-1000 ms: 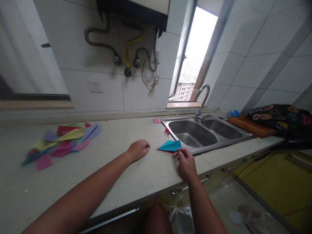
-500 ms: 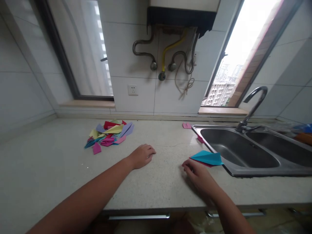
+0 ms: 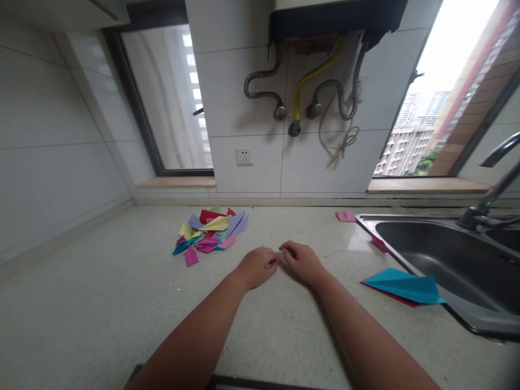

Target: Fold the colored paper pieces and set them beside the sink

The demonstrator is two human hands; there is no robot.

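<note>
My left hand [image 3: 259, 267] rests on the pale countertop [image 3: 162, 319], its fingers loosely curled inward with nothing visible in them. Just to its right, fingertips nearly touching it, is my right hand [image 3: 303, 262]; its fingers are also bent in, and nothing shows between them. A blue paper plane [image 3: 400, 284] lies to the right, on top of a red folded paper [image 3: 400, 299], its tail reaching the sink's rim. Left of my hands is a loose pile of folded papers in several colours [image 3: 215, 225], with a magenta folded piece [image 3: 191, 256] at its front edge.
A steel sink [image 3: 430, 254] with a faucet [image 3: 483, 208] stands at the right. Beside it lie a pink folded paper [image 3: 345, 216] and a magenta one [image 3: 380, 244] on its rim. A wall socket [image 3: 244, 157] and pipes [image 3: 296, 108] are on the back wall.
My right hand has left the side of the blue paper plane and come leftward to meet my left hand. The view has turned; the papers appear to stay in place.
</note>
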